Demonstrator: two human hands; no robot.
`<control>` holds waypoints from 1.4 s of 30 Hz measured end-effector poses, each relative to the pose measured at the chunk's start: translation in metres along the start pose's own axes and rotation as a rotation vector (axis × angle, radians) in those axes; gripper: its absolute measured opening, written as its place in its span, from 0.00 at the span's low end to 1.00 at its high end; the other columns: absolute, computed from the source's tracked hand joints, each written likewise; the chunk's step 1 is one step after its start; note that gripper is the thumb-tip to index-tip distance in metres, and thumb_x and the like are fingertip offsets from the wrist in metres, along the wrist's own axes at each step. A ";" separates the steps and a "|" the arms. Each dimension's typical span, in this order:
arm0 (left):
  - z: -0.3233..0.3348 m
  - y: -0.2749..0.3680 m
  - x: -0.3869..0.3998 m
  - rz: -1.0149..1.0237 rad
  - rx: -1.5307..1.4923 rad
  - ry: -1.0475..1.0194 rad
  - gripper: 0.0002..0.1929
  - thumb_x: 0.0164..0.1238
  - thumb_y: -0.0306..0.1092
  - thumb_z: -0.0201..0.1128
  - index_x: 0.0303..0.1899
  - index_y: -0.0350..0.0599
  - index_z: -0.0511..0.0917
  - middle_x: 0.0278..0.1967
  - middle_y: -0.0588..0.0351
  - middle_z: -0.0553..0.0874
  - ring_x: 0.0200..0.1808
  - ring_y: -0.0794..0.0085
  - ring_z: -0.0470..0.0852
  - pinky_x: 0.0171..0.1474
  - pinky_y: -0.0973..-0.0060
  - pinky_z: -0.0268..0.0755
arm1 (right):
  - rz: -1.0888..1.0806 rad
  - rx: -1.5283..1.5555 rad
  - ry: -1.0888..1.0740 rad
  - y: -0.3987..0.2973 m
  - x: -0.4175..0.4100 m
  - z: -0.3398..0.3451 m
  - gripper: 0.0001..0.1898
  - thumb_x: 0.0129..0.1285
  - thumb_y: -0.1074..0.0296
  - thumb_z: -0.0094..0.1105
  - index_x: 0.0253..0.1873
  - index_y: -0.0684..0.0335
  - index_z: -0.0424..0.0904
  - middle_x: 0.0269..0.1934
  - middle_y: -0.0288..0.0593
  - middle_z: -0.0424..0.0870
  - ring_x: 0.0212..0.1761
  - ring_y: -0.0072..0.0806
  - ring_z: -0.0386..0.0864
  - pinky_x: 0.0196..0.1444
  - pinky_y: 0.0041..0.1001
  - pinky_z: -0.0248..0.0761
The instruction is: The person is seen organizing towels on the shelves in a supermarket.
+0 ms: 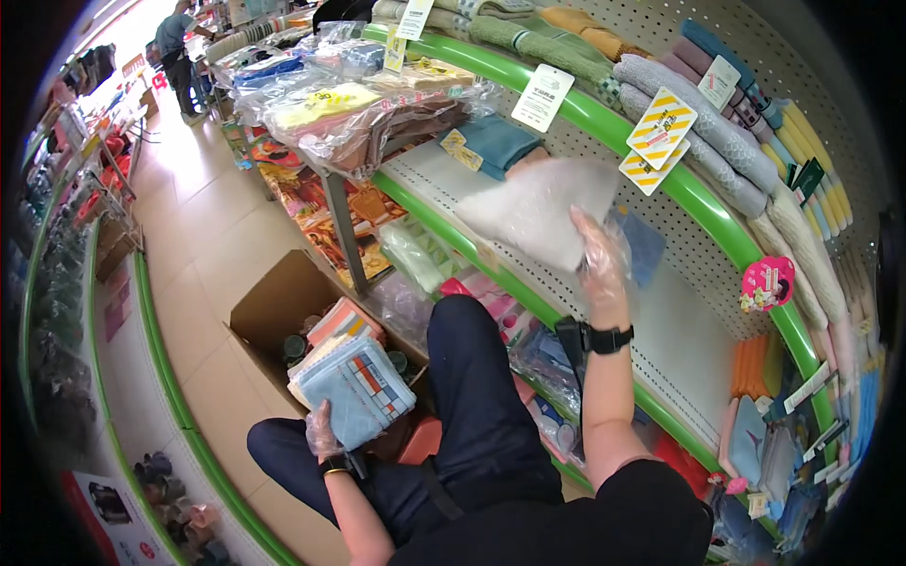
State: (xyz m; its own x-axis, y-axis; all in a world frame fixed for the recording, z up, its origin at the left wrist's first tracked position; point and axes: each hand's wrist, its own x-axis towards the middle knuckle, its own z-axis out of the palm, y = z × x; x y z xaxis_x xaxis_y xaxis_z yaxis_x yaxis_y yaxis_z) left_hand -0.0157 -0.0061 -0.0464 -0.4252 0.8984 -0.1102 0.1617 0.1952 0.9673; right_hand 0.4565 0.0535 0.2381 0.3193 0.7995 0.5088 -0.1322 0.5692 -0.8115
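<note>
My left hand (323, 433), in a thin clear plastic glove, grips the near edge of a stack of folded towels (371, 393). The top towel is light blue with a printed patch, and cream ones lie beneath it. The stack is held over an open cardboard box (272, 304), which contains a folded orange-and-white towel (343, 322) and some round glass-like items. Out over the metal shelf (679, 354), my right hand (601, 258), gloved too, holds a white cloth (548, 205). Motion blurs the cloth. A blue item (640, 244), partly hidden, shows behind this hand.
Folded teal towels (495, 145) lie farther along the same shelf. Rolled towels (715, 152) with hanging tags fill the green-edged shelf (609, 106) above. Plastic-wrapped goods (325, 106) cover a table ahead. Another shelf (152, 339) borders the aisle at left, where a person (180, 64) stands far off.
</note>
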 end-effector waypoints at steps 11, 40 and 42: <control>0.016 0.060 -0.016 -0.287 -0.155 -0.011 0.21 0.52 0.48 0.64 0.34 0.36 0.75 0.30 0.55 0.80 0.31 0.72 0.76 0.38 0.75 0.69 | 0.710 0.238 0.424 0.169 0.097 0.035 0.14 0.57 0.73 0.53 0.49 0.64 0.68 0.47 0.40 0.73 0.44 0.41 0.74 0.54 0.41 0.66; 0.007 0.033 -0.005 -0.238 -0.238 -0.166 0.22 0.56 0.49 0.60 0.39 0.34 0.78 0.31 0.55 0.82 0.30 0.73 0.78 0.35 0.75 0.68 | 0.186 -0.647 -0.137 0.145 -0.092 0.165 0.20 0.56 0.67 0.54 0.53 0.68 0.66 0.46 0.56 0.73 0.50 0.41 0.71 0.52 0.34 0.64; 0.004 0.042 -0.010 -0.258 -0.245 -0.165 0.22 0.56 0.48 0.60 0.40 0.34 0.78 0.31 0.56 0.82 0.30 0.73 0.78 0.35 0.75 0.68 | 0.560 -0.682 -0.414 0.149 -0.150 0.178 0.23 0.57 0.64 0.53 0.55 0.69 0.63 0.47 0.61 0.72 0.48 0.48 0.72 0.50 0.35 0.65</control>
State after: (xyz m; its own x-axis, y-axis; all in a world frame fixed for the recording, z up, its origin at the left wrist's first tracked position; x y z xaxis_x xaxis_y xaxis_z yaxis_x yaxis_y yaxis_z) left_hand -0.0015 -0.0055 -0.0055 -0.2721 0.8869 -0.3732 -0.1575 0.3416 0.9266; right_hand 0.2222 0.0527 0.0926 0.0034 0.9989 -0.0464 0.4487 -0.0430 -0.8927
